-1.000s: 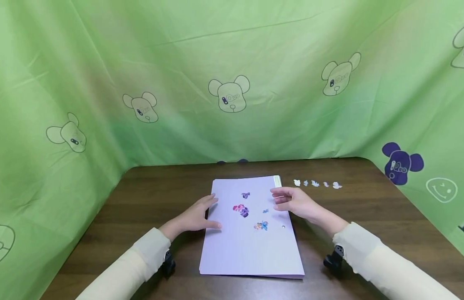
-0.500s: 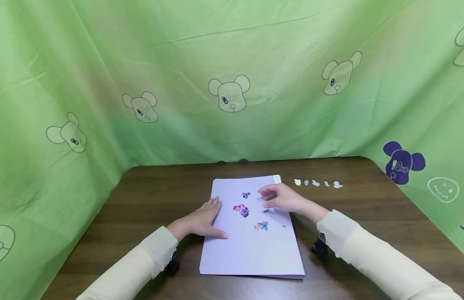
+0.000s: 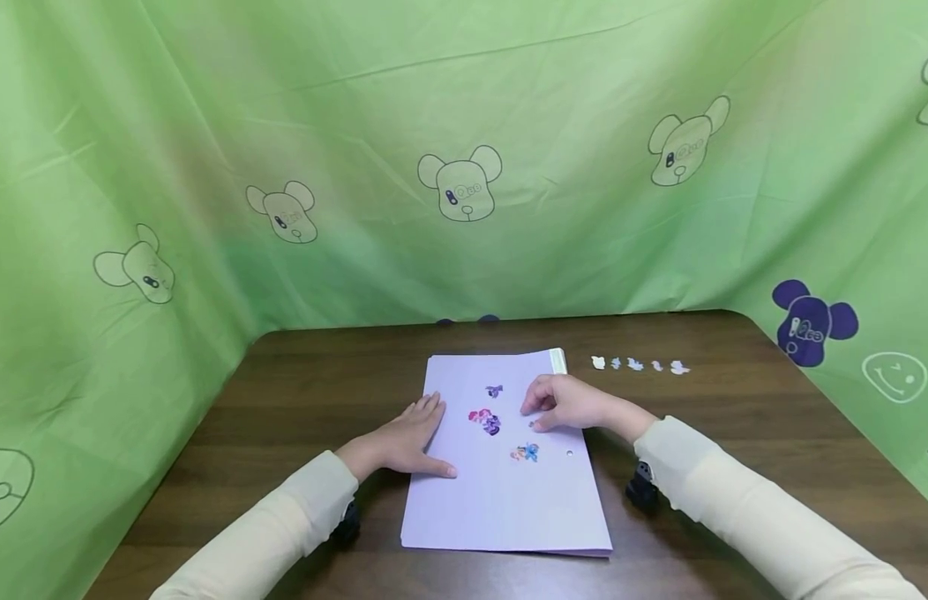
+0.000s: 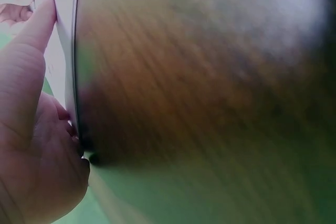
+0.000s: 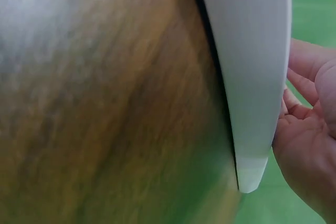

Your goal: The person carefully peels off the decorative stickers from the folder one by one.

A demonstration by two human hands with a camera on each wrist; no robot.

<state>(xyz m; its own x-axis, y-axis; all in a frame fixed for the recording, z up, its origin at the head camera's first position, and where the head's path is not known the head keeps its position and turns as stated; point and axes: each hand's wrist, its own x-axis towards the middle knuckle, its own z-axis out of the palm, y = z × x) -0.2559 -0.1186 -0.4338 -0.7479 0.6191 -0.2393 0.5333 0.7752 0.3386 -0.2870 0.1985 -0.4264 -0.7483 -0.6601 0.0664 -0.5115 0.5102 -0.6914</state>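
Observation:
A lilac file folder (image 3: 501, 508) lies flat on the table, with several small colourful cartoon stickers on its cover. My left hand (image 3: 400, 437) rests on its left edge, fingers spread and thumb reaching onto the cover. Over the right half is my right hand (image 3: 565, 402), fingers bent and thumb apart from them, the tips close around a tiny blue sticker (image 3: 531, 424) that they partly hide. Nearby on the cover are a purple sticker (image 3: 494, 391), a pink and purple sticker (image 3: 485, 422) and an orange and blue sticker (image 3: 525, 452). The right wrist view shows the folder's thick side (image 5: 252, 72).
Several small pale cut-out pieces (image 3: 635, 365) lie in a row on the brown wooden table (image 3: 306, 383), right of the folder's top. A green cloth (image 3: 374, 275) with bear-head prints hangs behind and at both sides.
My right hand has moved left and down from the folder's right edge to the tiny blue sticker. My left hand has slid slightly onto the cover and settled there.

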